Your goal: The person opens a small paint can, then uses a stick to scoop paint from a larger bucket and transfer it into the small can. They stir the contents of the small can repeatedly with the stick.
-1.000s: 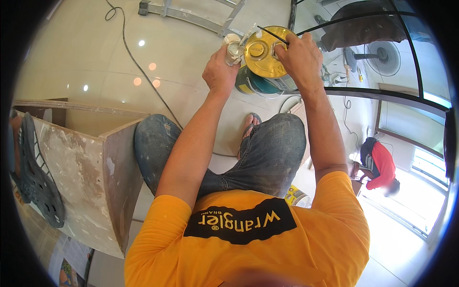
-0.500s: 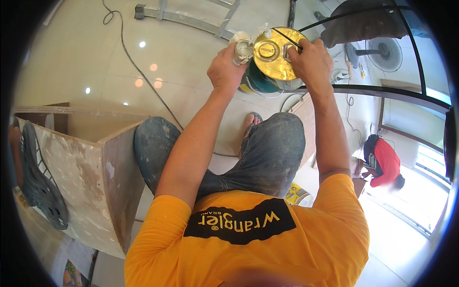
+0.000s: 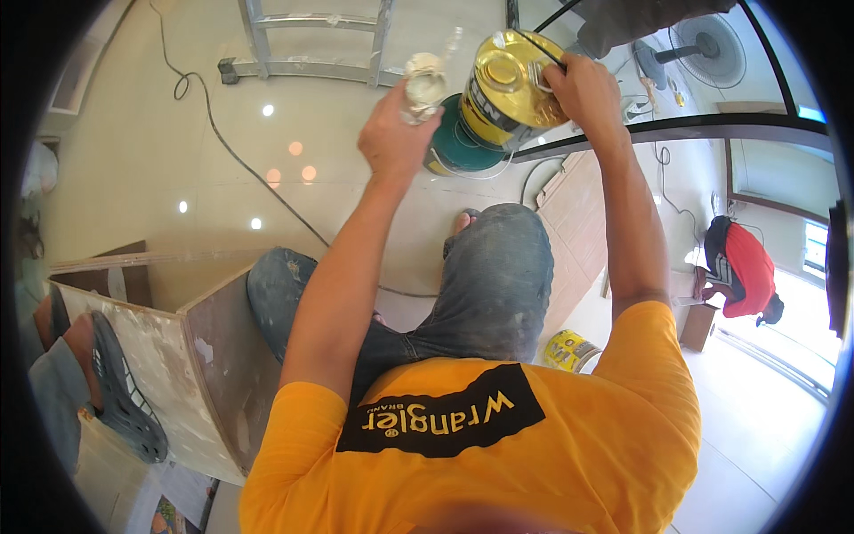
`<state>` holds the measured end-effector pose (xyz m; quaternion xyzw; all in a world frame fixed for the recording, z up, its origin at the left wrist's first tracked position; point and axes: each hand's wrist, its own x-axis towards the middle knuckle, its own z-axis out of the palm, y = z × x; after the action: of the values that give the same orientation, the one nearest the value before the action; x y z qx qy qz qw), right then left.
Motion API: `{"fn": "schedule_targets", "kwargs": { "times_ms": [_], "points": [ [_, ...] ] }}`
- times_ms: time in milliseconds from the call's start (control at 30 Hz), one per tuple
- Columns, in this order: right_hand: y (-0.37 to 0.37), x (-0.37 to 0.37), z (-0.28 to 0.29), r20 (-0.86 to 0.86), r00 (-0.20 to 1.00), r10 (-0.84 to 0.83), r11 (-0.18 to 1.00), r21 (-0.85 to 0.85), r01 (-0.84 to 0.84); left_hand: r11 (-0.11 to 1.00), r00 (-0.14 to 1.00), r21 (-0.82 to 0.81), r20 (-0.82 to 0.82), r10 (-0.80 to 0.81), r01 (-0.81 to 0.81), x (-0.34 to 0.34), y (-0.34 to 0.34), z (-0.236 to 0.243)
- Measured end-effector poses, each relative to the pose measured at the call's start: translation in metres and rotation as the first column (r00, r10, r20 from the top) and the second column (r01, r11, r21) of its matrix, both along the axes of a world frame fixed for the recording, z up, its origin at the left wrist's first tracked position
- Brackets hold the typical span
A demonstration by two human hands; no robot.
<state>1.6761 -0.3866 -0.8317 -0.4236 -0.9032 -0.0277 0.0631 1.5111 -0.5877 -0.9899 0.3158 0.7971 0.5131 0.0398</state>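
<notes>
My right hand (image 3: 583, 89) grips a gold metal can (image 3: 507, 89) by its top edge and holds it tilted, its top turned toward my left hand. My left hand (image 3: 391, 133) holds a small clear container (image 3: 425, 84) with a whitish, smeared rim, right beside the can's mouth. Just under both sits a round tin with a green lid (image 3: 458, 147) on the floor. My knees in grey jeans (image 3: 498, 267) are bent below the hands.
An aluminium ladder (image 3: 311, 44) lies on the tiled floor ahead, with a black cable (image 3: 236, 160) trailing from it. A raw wooden cabinet (image 3: 178, 356) stands at my left, beside a foot in a dark clog (image 3: 124, 400). A yellow tin (image 3: 569, 349), wood panels (image 3: 578, 214), a fan (image 3: 712, 44) and a crouching person in red (image 3: 747, 267) are to the right.
The gold can has tipped and shifted slightly right, uncovering more of the green lid beneath. My left hand with the small container has stayed close to it.
</notes>
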Motion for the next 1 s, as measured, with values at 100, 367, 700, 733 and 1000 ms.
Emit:
{"fn": "schedule_targets", "kwargs": {
  "times_ms": [100, 367, 700, 733, 1000],
  "points": [
    [0.028, -0.008, 0.0, -0.05, 0.999, -0.023, 1.0, 0.019, 0.024, 0.999, 1.0, 0.037, 0.002, 0.013, -0.013, -0.025, -0.019, 0.006],
    [0.123, -0.044, -0.041, -0.045, 0.997, -0.058, 0.997, 0.05, 0.06, 0.995, 0.993, 0.074, 0.104, 0.055, -0.063, -0.064, -0.069, 0.045],
    [0.167, -0.074, -0.142, 0.064, 0.987, -0.147, 0.964, -0.214, 0.158, 0.99, 0.979, 0.086, 0.178, 0.099, -0.116, -0.066, -0.08, 0.049],
    [0.166, -0.075, -0.15, 0.075, 0.982, -0.171, 0.954, -0.238, 0.184, 0.989, 0.977, 0.095, 0.189, 0.095, -0.115, -0.065, -0.081, 0.048],
    [0.165, -0.058, -0.217, 0.12, 0.929, -0.349, 0.858, -0.358, 0.369, 0.962, 0.949, 0.249, 0.314, 0.032, -0.115, -0.068, -0.083, 0.03]
  ]
}}
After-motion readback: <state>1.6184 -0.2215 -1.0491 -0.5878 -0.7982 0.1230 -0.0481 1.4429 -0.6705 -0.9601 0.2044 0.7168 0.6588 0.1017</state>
